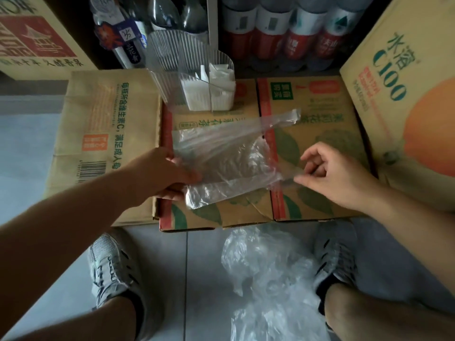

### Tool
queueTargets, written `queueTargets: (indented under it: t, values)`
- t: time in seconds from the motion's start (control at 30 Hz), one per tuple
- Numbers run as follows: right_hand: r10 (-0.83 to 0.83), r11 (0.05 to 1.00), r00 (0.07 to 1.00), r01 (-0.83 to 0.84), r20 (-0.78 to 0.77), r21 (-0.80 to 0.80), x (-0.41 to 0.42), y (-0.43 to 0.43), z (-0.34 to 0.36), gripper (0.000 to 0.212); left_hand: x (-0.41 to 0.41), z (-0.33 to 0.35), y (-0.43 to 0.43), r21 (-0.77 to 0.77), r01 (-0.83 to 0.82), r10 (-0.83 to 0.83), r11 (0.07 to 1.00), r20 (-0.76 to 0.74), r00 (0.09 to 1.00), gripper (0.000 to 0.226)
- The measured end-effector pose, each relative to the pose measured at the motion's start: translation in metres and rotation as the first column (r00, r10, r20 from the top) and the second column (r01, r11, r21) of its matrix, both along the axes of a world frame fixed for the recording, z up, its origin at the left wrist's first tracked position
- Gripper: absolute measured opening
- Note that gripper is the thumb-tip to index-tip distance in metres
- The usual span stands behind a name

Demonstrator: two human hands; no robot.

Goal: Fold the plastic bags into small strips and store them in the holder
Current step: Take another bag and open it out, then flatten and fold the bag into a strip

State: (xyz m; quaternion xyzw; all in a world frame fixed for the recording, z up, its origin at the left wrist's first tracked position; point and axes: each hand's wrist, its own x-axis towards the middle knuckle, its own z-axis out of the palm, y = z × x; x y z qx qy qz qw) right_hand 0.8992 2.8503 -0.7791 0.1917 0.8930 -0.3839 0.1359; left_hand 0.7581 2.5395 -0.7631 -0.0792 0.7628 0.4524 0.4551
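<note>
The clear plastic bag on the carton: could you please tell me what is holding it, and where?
Both hands hold the plastic bag: the left hand grips its left edge, and the right hand pinches its near right end.

- Storage corner, home or small shop stockroom; can't tell which.
- Printed drink carton (37, 40) at 10 o'clock, orange-print carton (403, 99) at 3 o'clock.
- Shrink-wrapped bottle packs (290, 33) at 12 o'clock.
- Low cartons (320, 119) at centre serve as the surface; tiled floor (192, 279) at 6 o'clock.

The bag (221, 153) lies on the box (307, 134), the holder (197, 82) behind it.
</note>
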Motion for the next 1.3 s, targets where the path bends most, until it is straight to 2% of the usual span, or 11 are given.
queueTargets:
  t: [0.17,0.27,0.4,0.47,0.57,0.63,0.73,0.87,1.0,1.2,1.3]
  values:
    - [-0.006,0.998,0.999,0.009,-0.051,0.056,0.006,0.002,-0.007,0.031,0.012,-0.002,-0.006,0.072,0.055,-0.054,0.996,-0.017,0.998,0.089]
    - [0.019,0.993,0.996,-0.009,-0.086,0.117,0.008,-0.003,-0.012,0.018,0.019,-0.009,-0.006,0.124,-0.027,0.038,0.992,-0.089,0.995,0.088]
    - [-0.066,0.984,0.985,0.091,-0.161,0.151,0.004,-0.008,-0.017,0.017,0.02,-0.009,-0.002,0.282,-0.274,0.278,0.919,0.028,0.96,0.046]
    - [-0.098,0.982,0.98,0.124,-0.175,0.145,0.005,-0.011,-0.018,0.019,0.021,-0.006,-0.003,0.216,-0.212,0.198,0.953,0.085,0.976,0.036]
    - [-0.103,0.983,0.973,0.131,-0.208,0.125,0.008,-0.014,-0.021,0.018,0.024,-0.006,-0.004,0.12,-0.103,0.084,0.987,0.152,0.985,0.039]
    - [-0.085,0.991,0.97,0.106,-0.228,0.08,0.008,-0.011,-0.021,0.017,0.023,-0.01,-0.003,0.135,-0.174,0.15,0.976,0.167,0.974,0.03]
    - [-0.122,0.989,0.966,0.098,-0.229,-0.111,0.01,-0.002,-0.02,0.017,0.021,-0.014,-0.001,0.135,-0.256,0.236,0.957,0.15,0.96,0.009]
    - [-0.184,0.948,0.956,0.111,-0.23,-0.3,0.015,0.011,-0.022,0.025,0.021,-0.014,0.0,0.112,-0.284,0.269,0.952,0.131,0.954,0.005]
    - [-0.18,0.967,0.944,0.118,-0.277,-0.228,0.022,0.017,-0.023,0.025,0.022,-0.011,0.002,0.113,-0.308,0.288,0.945,0.159,0.944,0.015]
    - [-0.174,0.982,0.945,0.145,-0.278,-0.122,0.028,0.017,-0.022,0.029,0.029,-0.009,0.003,0.101,-0.289,0.276,0.952,0.122,0.953,0.011]
    - [-0.186,0.978,0.953,0.155,-0.241,-0.142,0.029,0.019,-0.017,0.018,0.032,-0.01,0.001,0.087,-0.26,0.254,0.962,0.071,0.965,0.005]
